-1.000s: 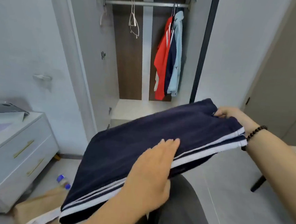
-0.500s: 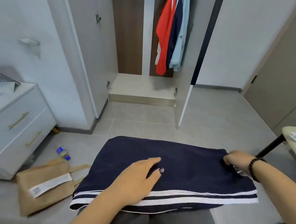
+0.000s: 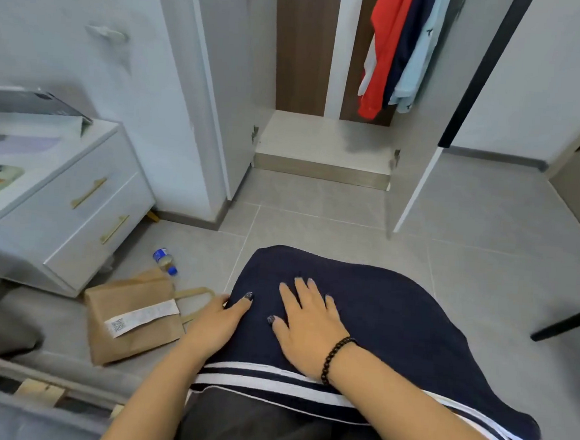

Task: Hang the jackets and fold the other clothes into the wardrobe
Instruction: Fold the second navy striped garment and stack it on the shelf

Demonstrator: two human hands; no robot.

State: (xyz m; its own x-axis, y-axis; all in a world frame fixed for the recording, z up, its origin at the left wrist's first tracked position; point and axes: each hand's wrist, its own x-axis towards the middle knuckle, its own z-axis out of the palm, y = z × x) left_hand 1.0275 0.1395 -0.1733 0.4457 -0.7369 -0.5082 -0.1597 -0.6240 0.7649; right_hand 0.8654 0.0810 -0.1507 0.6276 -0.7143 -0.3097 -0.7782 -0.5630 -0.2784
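The right hand [image 3: 308,327], a dark bead bracelet [image 3: 335,358] at its wrist, lies flat with straight, spread fingers on top of a navy garment [image 3: 394,330], pressing it down rather than gripping it. The left hand [image 3: 219,321] sits at the garment's left edge: its thumb rests on top of the cloth while the fingers drop out of sight past the edge, so it seems to pinch or tuck that edge, though the hold is not plain to see. The garment is spread across the person's lap, white stripes running along the side nearest the body, its far side hanging over the knees above the grey tiled floor [image 3: 485,250]. This looks like the folding step, with the cloth being smoothed and squared before another fold. The next move probably calls for keeping one palm down as an anchor while the other hand brings an edge over, then carrying the bundle forward. The wardrobe [image 3: 324,146] stands open ahead, its pale base shelf bare where it shows, with a red jacket [image 3: 383,47], a dark one and a light blue shirt [image 3: 420,57] hanging at the right. On the floor to the left lie a brown paper bag [image 3: 130,322] and a small bottle [image 3: 165,262], beside a white drawer unit [image 3: 76,211].
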